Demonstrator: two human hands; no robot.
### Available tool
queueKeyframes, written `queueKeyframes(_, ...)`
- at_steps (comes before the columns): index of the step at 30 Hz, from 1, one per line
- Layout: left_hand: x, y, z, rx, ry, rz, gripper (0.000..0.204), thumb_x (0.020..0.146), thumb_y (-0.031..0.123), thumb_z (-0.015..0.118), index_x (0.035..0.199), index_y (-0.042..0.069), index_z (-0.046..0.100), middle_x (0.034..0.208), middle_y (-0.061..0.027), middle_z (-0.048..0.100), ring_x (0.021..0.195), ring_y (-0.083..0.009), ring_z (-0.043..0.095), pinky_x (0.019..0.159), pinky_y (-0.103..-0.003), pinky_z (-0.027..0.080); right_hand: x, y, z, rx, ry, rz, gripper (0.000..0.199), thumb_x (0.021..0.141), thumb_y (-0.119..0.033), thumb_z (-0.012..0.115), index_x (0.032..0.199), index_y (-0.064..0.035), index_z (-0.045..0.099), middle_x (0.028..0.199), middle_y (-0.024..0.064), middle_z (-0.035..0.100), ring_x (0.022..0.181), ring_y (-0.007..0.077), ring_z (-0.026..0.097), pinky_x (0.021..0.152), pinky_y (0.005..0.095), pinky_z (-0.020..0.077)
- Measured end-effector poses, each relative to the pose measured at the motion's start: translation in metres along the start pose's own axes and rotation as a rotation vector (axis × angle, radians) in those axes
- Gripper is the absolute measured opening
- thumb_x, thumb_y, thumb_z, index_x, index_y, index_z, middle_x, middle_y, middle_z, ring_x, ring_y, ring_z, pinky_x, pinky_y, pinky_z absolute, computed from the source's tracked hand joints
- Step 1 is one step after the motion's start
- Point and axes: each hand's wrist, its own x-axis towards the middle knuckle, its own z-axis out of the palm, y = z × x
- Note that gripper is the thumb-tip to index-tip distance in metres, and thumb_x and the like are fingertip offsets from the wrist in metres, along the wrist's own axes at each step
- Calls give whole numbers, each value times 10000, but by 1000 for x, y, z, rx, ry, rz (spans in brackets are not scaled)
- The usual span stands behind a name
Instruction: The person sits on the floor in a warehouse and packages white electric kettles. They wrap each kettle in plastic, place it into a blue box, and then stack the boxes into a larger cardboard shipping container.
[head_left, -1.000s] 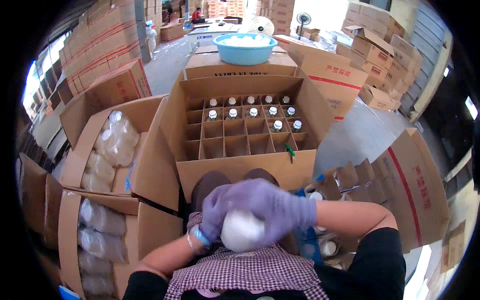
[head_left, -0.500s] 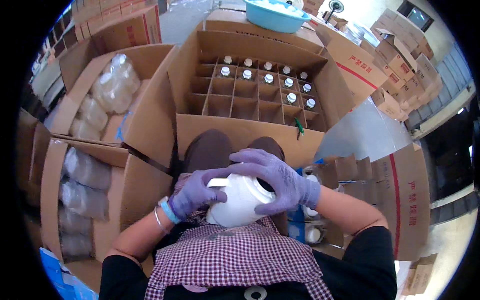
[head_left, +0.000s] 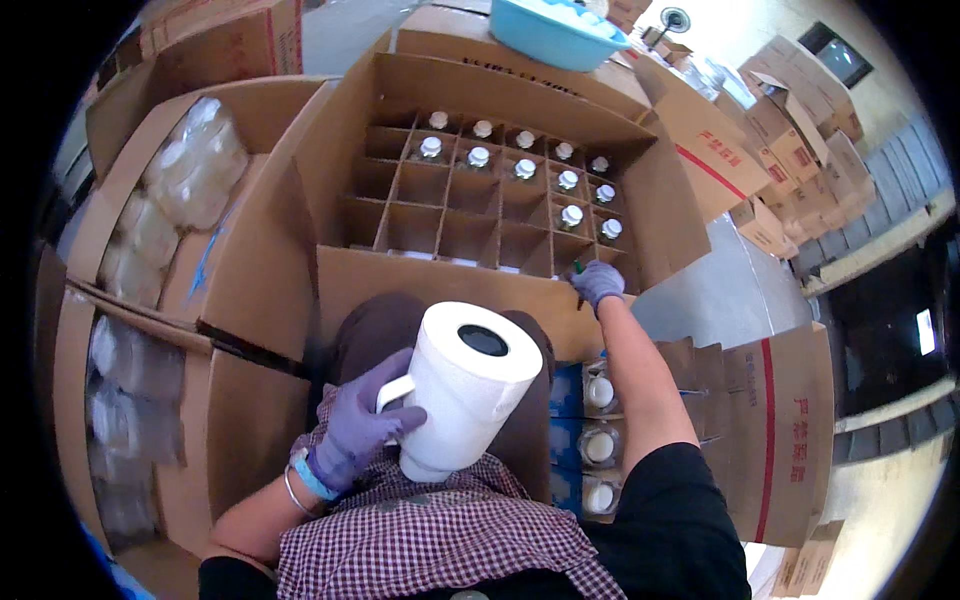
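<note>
My left hand, in a purple glove, is closed round the handle of a large white mug. The mug is held tilted above my lap, its white top facing up with a dark round opening or inset. My right hand, gloved as well, is at the near edge of the divided carton. Its fingers are closed on a small green-handled tool, mostly hidden by the glove; its exact kind is unclear. Beyond the hand, white-capped bottles stand in several of the carton's compartments.
At left, two open cartons hold clear plastic-wrapped items. White-topped items fill an open carton on my right. A light blue basin sits on a box at the back. Cartons are stacked at far right.
My right hand has left the mug and reached forward to the green-handled tool at the carton's edge. My left hand now holds the mug alone, by its handle, with its top turned up.
</note>
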Motion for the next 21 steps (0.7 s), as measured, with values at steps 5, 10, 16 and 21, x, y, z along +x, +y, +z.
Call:
queueKeyframes(5, 12, -2, -16, -57, -6, -98, 733, 748, 174, 733, 1439, 20, 540, 1211, -51, 689, 1071, -139, 640, 973, -312, 502, 1, 23, -36, 214, 78, -334, 400, 904, -336, 647, 1156, -32, 705, 1108, 171, 728, 994, 327, 706, 891, 448, 537)
queueKeyframes(10, 29, -10, -42, -160, -357, -129, 721, 706, 218, 887, 1333, -23, 624, 1208, -69, 711, 1099, -180, 658, 1022, -337, 485, -175, -15, -162, 1067, 19, -735, 225, 899, -190, 667, 1046, -20, 678, 978, 132, 705, 909, 230, 662, 830, 347, 530)
queueKeyframes(16, 78, -15, -27, 56, -801, -162, 756, 652, 147, 928, 1330, -18, 638, 1222, -115, 715, 1076, -173, 670, 996, -325, 509, -324, -18, -221, 195, 279, -1624, 233, 694, -185, 784, 895, -132, 678, 1219, 69, 629, 1159, 280, 597, 990, 449, 495)
queueKeyframes(21, 88, -18, 4, -4, -939, -172, 740, 634, 250, 952, 1262, -26, 675, 1166, -89, 729, 1020, -144, 666, 933, -298, 530, -355, -3, -205, -144, 437, -1703, 248, 700, -186, 759, 936, -152, 688, 1268, 56, 617, 1212, 276, 573, 1069, 469, 471)
